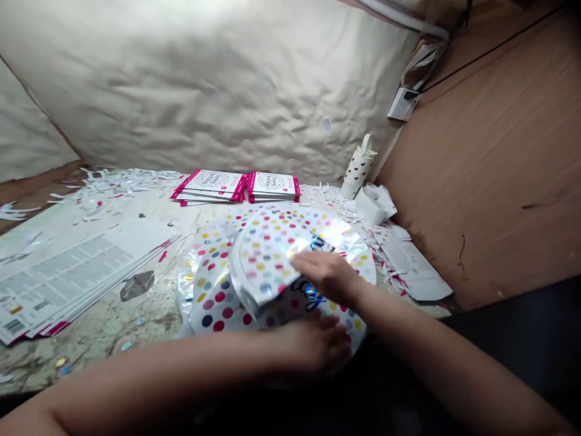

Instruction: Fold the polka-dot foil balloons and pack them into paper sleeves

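A stack of flat, round polka-dot foil balloons (213, 309) lies at the table's front edge. The top one is partly folded over on itself, and part of its blue script lettering shows. My right hand (329, 272) has its fingers pressed together on the folded flap, near the lettering. Lower down, my left hand (315, 345) rests on the balloon's near side with its fingers stretched out, somewhat blurred. The near edge of the stack is partly hidden by my left forearm.
Two stacks of pink-edged printed cards (272, 184) stand at the back. Long printed sheets (77, 278) lie on the left. A heart-patterned bottle (357, 172) and a white roll (374, 203) stand back right, among paper scraps. A brown wall (494, 163) closes the right side.
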`<state>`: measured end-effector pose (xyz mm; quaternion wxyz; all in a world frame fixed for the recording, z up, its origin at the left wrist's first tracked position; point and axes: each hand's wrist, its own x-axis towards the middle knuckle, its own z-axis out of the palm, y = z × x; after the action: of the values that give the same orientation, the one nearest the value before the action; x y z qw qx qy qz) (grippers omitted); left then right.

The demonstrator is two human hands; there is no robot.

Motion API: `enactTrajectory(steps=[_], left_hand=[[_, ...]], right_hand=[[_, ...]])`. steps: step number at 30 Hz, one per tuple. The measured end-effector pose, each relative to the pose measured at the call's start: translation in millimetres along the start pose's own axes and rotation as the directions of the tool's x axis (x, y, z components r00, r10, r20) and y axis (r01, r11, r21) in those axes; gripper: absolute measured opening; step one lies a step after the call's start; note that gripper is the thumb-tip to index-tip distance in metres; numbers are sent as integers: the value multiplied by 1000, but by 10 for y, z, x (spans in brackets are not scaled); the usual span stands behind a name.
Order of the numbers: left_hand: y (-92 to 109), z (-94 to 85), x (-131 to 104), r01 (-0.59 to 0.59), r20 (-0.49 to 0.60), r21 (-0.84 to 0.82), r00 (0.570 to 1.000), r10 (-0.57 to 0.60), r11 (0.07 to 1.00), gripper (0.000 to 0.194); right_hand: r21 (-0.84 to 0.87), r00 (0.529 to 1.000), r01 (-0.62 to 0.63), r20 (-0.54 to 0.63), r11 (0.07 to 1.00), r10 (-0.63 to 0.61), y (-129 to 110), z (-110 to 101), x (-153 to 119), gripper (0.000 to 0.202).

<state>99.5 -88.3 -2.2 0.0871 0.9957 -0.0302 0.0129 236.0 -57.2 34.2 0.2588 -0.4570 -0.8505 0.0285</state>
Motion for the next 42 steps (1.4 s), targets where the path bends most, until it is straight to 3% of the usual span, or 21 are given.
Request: enactTrajectory(steps=[2, 4, 6, 8, 10, 13, 15, 19, 22, 25, 26, 28, 31, 33, 35, 39, 42], left_hand=[[158, -119, -202, -120, -40, -116, 992, 116, 986, 25], [195, -332, -434, -161, -114, -287, 985, 133, 944, 21], [73, -533, -622, -78, -194, -398, 981, -1, 914, 23], [-192, -620, -718, 59, -263, -361, 951, -162, 931, 26], [-523, -560, -719, 182, -287, -209, 928, -238, 961, 33], [-923, -297, -617, 267, -152, -8, 952, -265, 964, 46], [-1038, -118, -548, 319, -60, 44, 947, -317, 947, 56], [-1000, 52, -505, 413, -11, 41, 911, -412, 910, 65], [-954, 63, -521, 437, -35, 35, 899, -436, 899, 66], [-969, 63, -530, 469, -30, 16, 883, -469, 883, 69], [-977, 66, -527, 482, -25, 6, 876, -482, 876, 71], [-984, 70, -513, 502, -7, -10, 865, -502, 865, 74], [-965, 68, -484, 518, 19, -23, 856, -517, 855, 77], [-946, 66, -471, 526, 25, -26, 850, -526, 850, 78], [-934, 68, -468, 528, 22, -27, 849, -528, 849, 78], [-935, 89, -472, 521, 7, -26, 853, -521, 853, 77], [-942, 103, -473, 523, -3, -31, 852, -524, 852, 77]], right_hand=[[-22, 989, 127, 78, 992, -125, 62, 252, -323, 30], [-30, 972, 202, 124, 979, -197, 146, 395, -596, 33], [-8, 963, 223, 159, 975, -219, 211, 441, -749, 33], [16, 954, 235, 190, 972, -234, 233, 431, -778, 32], [0, 949, 250, 200, 968, -245, 215, 405, -735, 30], [-102, 970, 226, 118, 969, -214, 129, 395, -679, 30], [-182, 980, 198, 30, 963, -196, 40, 423, -704, 30], [-206, 984, 163, -41, 965, -175, -152, 494, -857, 30], [9, 996, 72, 51, 997, -72, -197, 444, -922, 37], [227, 984, -147, 133, 963, 119, -70, 313, -883, 46], [247, 967, -251, 110, 936, 231, 5, 275, -855, 45], [254, 888, -448, 17, 857, 459, 171, 233, -790, 37], [290, 774, -599, -30, 747, 632, 364, 237, -693, 31], [284, 750, -631, -15, 722, 662, 408, 248, -637, 34], [215, 758, -634, -12, 742, 652, 390, 243, -593, 40], [-11, 880, -473, 54, 881, 473, 311, 188, -550, 57], [-11, 893, -428, 147, 904, 425, 336, 134, -540, 65]])
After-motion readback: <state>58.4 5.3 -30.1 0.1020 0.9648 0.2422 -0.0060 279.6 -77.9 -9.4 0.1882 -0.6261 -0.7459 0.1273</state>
